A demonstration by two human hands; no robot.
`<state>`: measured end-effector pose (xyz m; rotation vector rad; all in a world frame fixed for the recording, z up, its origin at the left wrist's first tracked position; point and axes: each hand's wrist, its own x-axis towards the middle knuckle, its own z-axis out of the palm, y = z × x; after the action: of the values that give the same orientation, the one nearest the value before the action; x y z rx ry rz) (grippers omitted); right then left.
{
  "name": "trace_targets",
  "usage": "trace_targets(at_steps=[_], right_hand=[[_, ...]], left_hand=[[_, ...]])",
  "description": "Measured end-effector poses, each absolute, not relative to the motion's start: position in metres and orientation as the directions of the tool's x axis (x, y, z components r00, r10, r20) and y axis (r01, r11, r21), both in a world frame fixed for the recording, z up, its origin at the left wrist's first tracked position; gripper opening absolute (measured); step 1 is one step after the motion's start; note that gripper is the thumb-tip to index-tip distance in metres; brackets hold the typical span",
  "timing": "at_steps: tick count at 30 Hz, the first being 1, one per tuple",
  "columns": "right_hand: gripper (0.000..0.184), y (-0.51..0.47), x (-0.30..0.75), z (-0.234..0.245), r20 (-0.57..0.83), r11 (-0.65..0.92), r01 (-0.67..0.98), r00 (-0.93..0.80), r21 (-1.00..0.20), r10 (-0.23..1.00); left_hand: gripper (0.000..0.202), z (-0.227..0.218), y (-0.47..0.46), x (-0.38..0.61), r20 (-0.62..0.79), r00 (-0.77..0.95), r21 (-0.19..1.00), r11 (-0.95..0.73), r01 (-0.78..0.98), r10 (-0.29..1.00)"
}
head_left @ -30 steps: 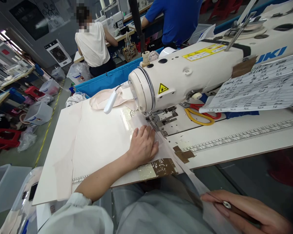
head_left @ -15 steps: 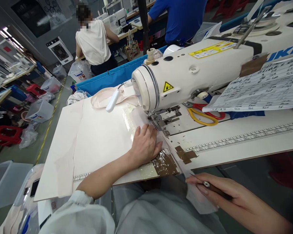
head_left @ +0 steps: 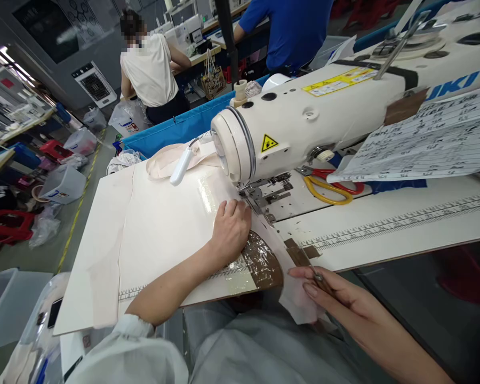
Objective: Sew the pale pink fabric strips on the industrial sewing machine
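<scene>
My left hand (head_left: 230, 230) lies flat, fingers together, on a pale fabric strip (head_left: 272, 242) that runs under the presser foot (head_left: 260, 198) of a white sewing machine (head_left: 316, 120). Near the table's front edge my right hand (head_left: 336, 298) pinches the strip's loose end together with a thin metal tool (head_left: 314, 273). The strip's tail hangs off the table over my lap.
Yellow-handled scissors (head_left: 328, 191) lie behind the needle area. A printed sheet (head_left: 424, 141) leans against the machine. Brown tape patches (head_left: 264, 261) and a ruler scale mark the table (head_left: 152, 229). Two people sit at benches behind a blue bin (head_left: 176, 130).
My right hand has moved up and left toward the table edge with the strip's end. The strip has fed forward, its hanging tail shorter. My left hand slid slightly toward the needle.
</scene>
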<state>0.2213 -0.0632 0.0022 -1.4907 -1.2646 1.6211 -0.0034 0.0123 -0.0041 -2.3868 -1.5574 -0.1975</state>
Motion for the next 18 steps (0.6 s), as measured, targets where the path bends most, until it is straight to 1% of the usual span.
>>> trace_targets(at_steps=[2,3,4,6,8,11,15,18], right_hand=[[0.059,-0.078,0.218,-0.008,-0.503,-0.522,-0.004,-0.266,-0.853,0.823],[0.057,-0.084,0.217,-0.012,-0.53,-0.568,-0.068,-0.282,-0.82,0.8],[0.055,-0.089,0.216,-0.015,-0.538,-0.579,-0.096,-0.274,-0.81,0.798],[0.052,-0.094,0.216,-0.021,-0.5,-0.523,-0.043,-0.236,-0.851,0.833],[0.051,-0.095,0.219,-0.025,-0.423,-0.413,0.092,-0.205,-0.906,0.883],[0.048,-0.092,0.226,-0.033,-0.314,-0.262,0.242,-0.206,-0.934,0.927],[0.046,-0.089,0.23,-0.04,-0.242,-0.159,0.309,-0.251,-0.938,0.937],[0.046,-0.087,0.227,-0.038,-0.228,-0.141,0.311,-0.262,-0.94,0.938]], left_hand=[[0.028,-0.004,0.015,-0.006,0.28,0.429,-0.195,-0.387,0.901,0.859],[0.028,-0.003,0.015,-0.006,0.277,0.433,-0.199,-0.39,0.899,0.858],[0.029,-0.003,0.015,-0.007,0.266,0.431,-0.194,-0.39,0.9,0.862],[0.033,-0.001,0.013,-0.007,0.244,0.413,-0.171,-0.381,0.909,0.877],[0.034,0.0,0.01,-0.006,0.231,0.404,-0.149,-0.378,0.914,0.885],[0.034,0.001,0.005,-0.007,0.223,0.426,-0.124,-0.408,0.905,0.877],[0.042,0.001,0.004,-0.008,0.224,0.43,-0.101,-0.418,0.903,0.874],[0.043,0.0,0.008,-0.008,0.225,0.411,-0.095,-0.4,0.912,0.883]])
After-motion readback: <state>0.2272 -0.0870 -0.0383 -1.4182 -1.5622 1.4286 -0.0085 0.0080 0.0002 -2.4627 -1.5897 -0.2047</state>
